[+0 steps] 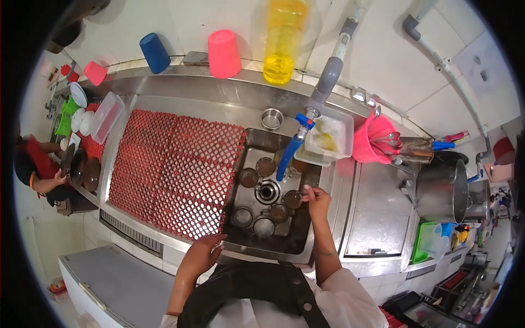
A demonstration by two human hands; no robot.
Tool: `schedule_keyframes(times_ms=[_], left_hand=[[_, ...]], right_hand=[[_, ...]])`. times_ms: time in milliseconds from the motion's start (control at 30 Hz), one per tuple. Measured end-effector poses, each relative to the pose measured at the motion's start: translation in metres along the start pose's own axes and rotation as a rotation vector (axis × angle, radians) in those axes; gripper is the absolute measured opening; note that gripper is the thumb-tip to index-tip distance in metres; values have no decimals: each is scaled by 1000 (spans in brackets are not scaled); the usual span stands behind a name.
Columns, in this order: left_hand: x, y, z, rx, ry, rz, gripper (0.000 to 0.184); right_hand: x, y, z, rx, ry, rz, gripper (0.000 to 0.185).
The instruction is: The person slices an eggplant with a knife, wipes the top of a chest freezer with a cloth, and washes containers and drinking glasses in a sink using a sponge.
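Observation:
My right hand is at the sink's right side, fingers closed at the handle of a glass mug. Several more glass mugs stand in the steel sink around its drain. My left hand hangs at the counter's front edge, left of the sink, thumb and fingers apart and nothing in it. Over the sink points a blue hose from the tap.
Left of the sink lies a red perforated mat. A soapy tub and a pink container of spoons stand at the back right, a large pot farther right. Another person handles dark pans at far left.

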State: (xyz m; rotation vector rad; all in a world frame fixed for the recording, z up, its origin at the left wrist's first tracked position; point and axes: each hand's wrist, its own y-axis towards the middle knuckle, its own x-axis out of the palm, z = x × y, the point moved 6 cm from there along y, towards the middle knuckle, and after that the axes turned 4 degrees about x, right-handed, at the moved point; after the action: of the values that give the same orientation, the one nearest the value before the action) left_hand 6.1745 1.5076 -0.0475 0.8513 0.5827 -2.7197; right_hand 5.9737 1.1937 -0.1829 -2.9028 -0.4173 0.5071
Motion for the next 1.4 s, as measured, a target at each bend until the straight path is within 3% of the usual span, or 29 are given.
schedule_keyframes(times_ms=[100,200,300,333,367,467,533,567,667,700,767,867,967,1067,1233,1333,1400], left_hand=[[-3,-4,3,0,-9,2,29],[-4,-8,4,9,3,4,29],[-3,-15,1,18,44,6,28],[-2,-16,0,25,63,9,28],[-2,-17,0,29,54,16,28],[-6,-21,-2,-45,-16,28,27],[-11,-27,-4,-56,6,62,27],[-9,-30,-17,-62,16,79,26],[-16,-37,-28,-108,48,114,25],[-19,-37,-28,-116,48,122,25],[-23,-36,-30,-123,44,137,25],[-23,-30,-40,-88,44,156,24],[-28,-18,-22,-30,55,100,24],[-29,-7,-7,-19,37,31,26],[-29,-7,17,174,76,48,28],[-19,-11,17,140,12,-4,28],[-16,-18,21,162,49,-1,28]], right_hand=[[-11,-1,-32,-52,91,19,27],[-7,-3,-66,-227,-146,73,35],[37,24,-39,-304,-236,118,42],[57,28,-47,-180,-249,72,44],[77,34,-52,-311,-144,61,40],[136,85,-2,-295,-215,89,35],[164,112,19,-10,-14,-15,49],[170,121,18,73,-101,-40,49],[186,152,34,185,-417,-2,42],[187,153,44,128,-348,8,39],[182,137,10,-5,-734,-34,31],[155,90,-21,-387,-394,238,10],[89,23,-69,-553,-218,258,12],[12,-33,-122,-311,-11,229,17],[-98,-49,-234,-461,75,464,23],[-109,2,-281,-785,204,489,22],[-91,41,-294,-711,16,437,22]])
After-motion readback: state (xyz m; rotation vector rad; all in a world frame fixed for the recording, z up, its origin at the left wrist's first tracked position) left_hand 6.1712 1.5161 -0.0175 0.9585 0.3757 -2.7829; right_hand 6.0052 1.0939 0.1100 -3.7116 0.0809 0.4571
